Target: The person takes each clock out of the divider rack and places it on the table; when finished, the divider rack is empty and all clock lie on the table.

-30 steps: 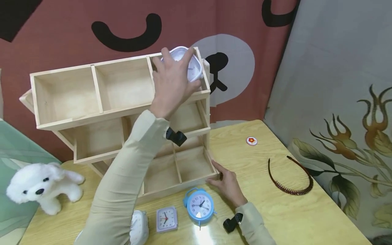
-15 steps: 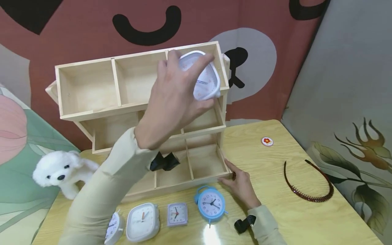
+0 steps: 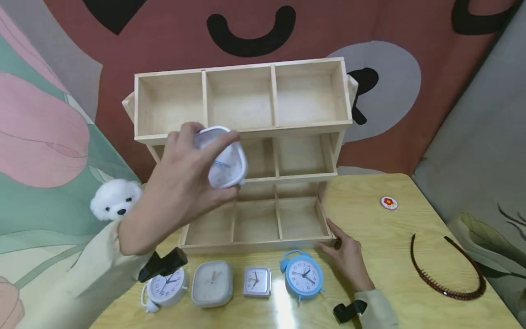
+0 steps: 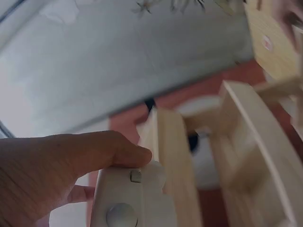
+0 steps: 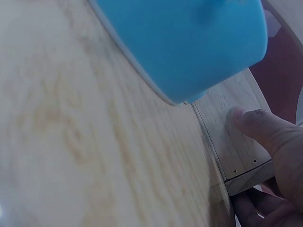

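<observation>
My left hand (image 3: 172, 187) grips a white alarm clock (image 3: 227, 167) by its edges, fingers over the top and thumb below. It is held before the left part of a three-tier wooden organizer (image 3: 304, 125). In the left wrist view, my thumb lies along the casing (image 4: 111, 198), near a round knob. My right hand (image 3: 347, 258) holds the lower right front corner of the organizer; the right wrist view shows the thumb on the front board (image 5: 232, 99) and fingers around the end. A blue twin-bell-style alarm clock (image 3: 304, 275) stands just left of that hand.
Along the front of the wooden table (image 3: 361, 205) sit a small lilac square clock (image 3: 257, 282), a white square clock (image 3: 212, 284) and a white round clock (image 3: 167, 288). A flower badge (image 3: 388, 203) and brown headband (image 3: 448, 290) lie right; a white plush dog (image 3: 116, 199) is left.
My left hand has brought the white clock out from the top right compartment, leftward and down. The head view has shifted, while my right hand stays on the organizer's corner.
</observation>
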{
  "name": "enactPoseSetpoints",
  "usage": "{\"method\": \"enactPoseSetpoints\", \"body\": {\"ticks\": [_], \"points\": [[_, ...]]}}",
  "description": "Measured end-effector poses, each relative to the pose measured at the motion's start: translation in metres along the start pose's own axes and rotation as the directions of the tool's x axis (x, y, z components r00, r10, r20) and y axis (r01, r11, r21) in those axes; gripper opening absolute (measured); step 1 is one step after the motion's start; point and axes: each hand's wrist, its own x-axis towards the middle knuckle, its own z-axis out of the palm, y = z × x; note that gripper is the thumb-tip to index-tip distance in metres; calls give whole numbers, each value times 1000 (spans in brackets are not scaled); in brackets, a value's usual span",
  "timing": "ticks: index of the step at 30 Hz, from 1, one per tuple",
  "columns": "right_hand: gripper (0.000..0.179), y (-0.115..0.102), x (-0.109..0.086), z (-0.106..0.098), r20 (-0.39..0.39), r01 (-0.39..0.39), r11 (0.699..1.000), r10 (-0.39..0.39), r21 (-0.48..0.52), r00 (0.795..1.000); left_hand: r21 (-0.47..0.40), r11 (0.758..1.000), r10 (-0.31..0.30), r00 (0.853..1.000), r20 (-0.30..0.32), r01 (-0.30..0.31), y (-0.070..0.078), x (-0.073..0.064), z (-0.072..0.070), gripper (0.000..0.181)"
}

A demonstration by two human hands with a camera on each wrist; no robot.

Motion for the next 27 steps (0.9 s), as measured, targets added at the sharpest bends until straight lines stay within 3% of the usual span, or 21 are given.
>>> {"method": "enactPoseSetpoints", "body": {"ticks": [3,9,15,18,20,22,27], "points": [[76,5,-2,-7,-15,-19,999,19,-29,1000,26,999,-26,1000,-12,26,-19,-19,1,77],[77,8,-3,-15,16,-80,996,80,-41,997,74,987,-140,990,-28,142,-65,-69,9,73],[79,11,-5,-19,31,-86,996,87,-32,996,96,980,-171,983,-59,176,-116,-111,32,71],[79,12,-6,-22,21,-86,996,87,-24,996,80,974,-211,977,-39,214,-136,-126,49,72],[79,12,-6,-23,12,-79,997,80,-24,997,61,963,-262,965,-2,262,-147,-136,62,72],[78,12,-6,-24,8,-72,997,72,-26,997,44,945,-325,944,50,323,-156,-145,74,72],[76,11,-7,-26,-20,-58,998,57,-27,998,42,896,-443,881,169,442,-179,-162,105,72]]}}
